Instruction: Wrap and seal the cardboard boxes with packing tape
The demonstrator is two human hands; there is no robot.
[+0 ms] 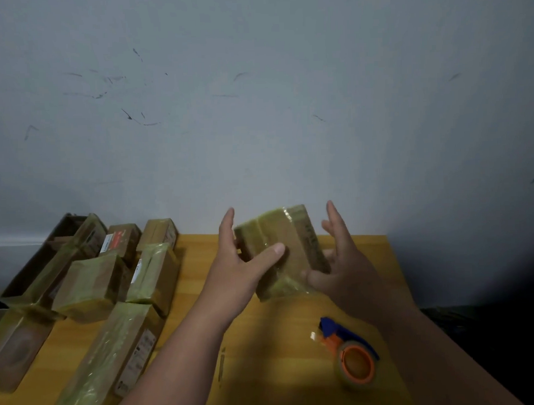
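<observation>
A small cardboard box (pixel 279 250), already covered in glossy tape, is held tilted above the desk (pixel 198 265) at the centre of the frame. It is steadied by the left hand (pixel 240 257), whose thumb is pressed across the near face while the fingers are laid straight along the left side. The right hand (pixel 337 260) is spread with straight fingers; its thumb and palm appear to support the box's lower right corner, though that contact is partly hidden. The box is clamped by neither hand.

The tape dispenser (pixel 349 354) is left lying on the desk at the lower right, untouched. A cluster of wrapped boxes (pixel 111 298) is gathered at the lower left.

A slip is judged the main risk: the film is slick and the box is only propped between flat fingers, so it could be dropped during a turn. A loose tape end could also be creased or lifted if it is not pressed flat.
</observation>
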